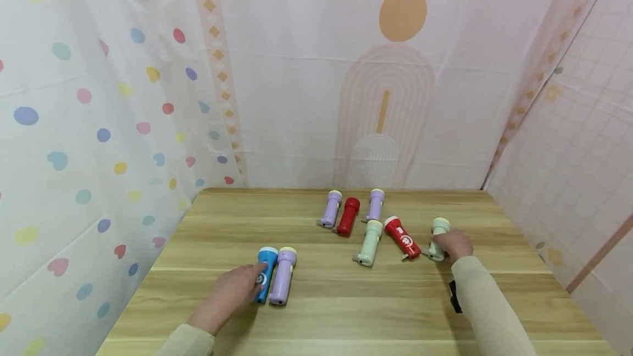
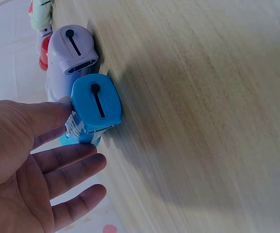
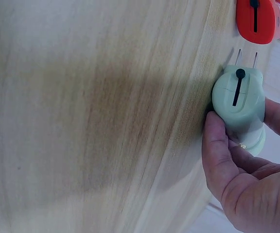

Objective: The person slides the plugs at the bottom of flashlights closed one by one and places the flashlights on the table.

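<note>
I've got the left hand (image 1: 232, 293) at the blue flashlight (image 1: 268, 257), fingers loosely spread, thumb touching it, a purple flashlight (image 1: 284, 276) right alongside on the table (image 1: 316, 326). And over to my right, the right hand (image 1: 456, 245) pinches the rightmost pale green flashlight (image 1: 440, 227) between thumb and fingers, near a white-rimmed red flashlight (image 1: 403, 237).

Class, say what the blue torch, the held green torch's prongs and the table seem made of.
Blue torch: probably plastic, glossy; its moulded end looks smooth. Prongs: likely smooth metal, being thin and silvery. Table: wood or printed laminate, satin; grain-like streaks show.
</note>
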Tool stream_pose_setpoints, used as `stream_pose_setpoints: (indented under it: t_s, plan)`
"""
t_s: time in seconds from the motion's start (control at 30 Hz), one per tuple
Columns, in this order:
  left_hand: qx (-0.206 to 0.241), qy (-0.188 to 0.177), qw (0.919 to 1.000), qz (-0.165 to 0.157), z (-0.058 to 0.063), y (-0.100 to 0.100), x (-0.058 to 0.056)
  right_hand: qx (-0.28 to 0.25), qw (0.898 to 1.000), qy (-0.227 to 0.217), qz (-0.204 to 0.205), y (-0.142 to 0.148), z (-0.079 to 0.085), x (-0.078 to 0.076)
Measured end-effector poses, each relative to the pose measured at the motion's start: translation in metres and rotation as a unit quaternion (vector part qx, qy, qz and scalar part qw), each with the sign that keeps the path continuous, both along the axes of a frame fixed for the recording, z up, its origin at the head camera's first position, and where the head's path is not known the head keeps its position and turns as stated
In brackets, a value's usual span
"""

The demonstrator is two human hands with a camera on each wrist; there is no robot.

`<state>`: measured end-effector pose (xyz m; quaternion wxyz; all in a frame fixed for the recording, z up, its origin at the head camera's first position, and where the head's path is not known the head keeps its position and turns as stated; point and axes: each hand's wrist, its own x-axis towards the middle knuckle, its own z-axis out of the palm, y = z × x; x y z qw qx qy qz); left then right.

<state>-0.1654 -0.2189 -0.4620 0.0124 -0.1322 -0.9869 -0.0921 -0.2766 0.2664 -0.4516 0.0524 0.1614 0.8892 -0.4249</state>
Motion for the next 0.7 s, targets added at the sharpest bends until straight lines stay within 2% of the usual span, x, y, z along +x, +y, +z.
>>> stream_pose_setpoints:
  t_s: [0.13,0.37,0.53,0.7]
  plan:
    - [0.000,0.002,1.0000,-0.003,0.000,0.000,-0.001,-0.005,1.000,0.000,-0.002,0.004,-0.001,0.003]
    - [0.002,-0.007,1.0000,-0.004,0.001,-0.003,-0.003,0.035,0.999,-0.016,-0.003,0.011,0.000,0.005]
    - [0.001,-0.015,0.9999,-0.001,0.004,-0.003,-0.003,0.010,1.000,-0.014,-0.019,0.013,-0.001,0.009]
    - [0.003,-0.013,0.9999,0.002,0.002,-0.002,-0.004,0.003,1.000,0.002,-0.016,0.016,-0.003,0.015]
